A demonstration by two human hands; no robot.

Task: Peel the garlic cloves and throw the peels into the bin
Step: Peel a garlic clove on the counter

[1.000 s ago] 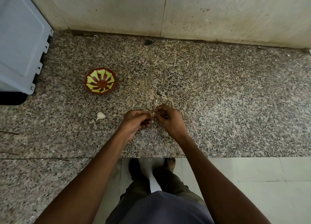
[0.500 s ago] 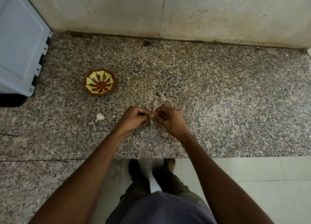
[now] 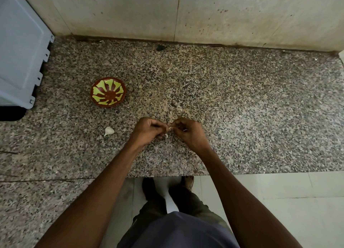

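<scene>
My left hand and my right hand meet just above the granite counter, fingers curled. Between their fingertips they pinch a small pale garlic clove; most of it is hidden by the fingers. A bit of pale skin shows just below it. A second, whole garlic clove lies on the counter to the left of my left hand. No bin is clearly in view.
A small brown bowl with yellow-green petal pattern sits on the counter, back left. A light blue plastic lid or crate leans at the far left. The wall closes the back. The counter's front edge runs above my feet.
Both hands stay together on the clove; the fingers have shifted slightly and a little more pale clove shows between them. The camera has dipped slightly.
</scene>
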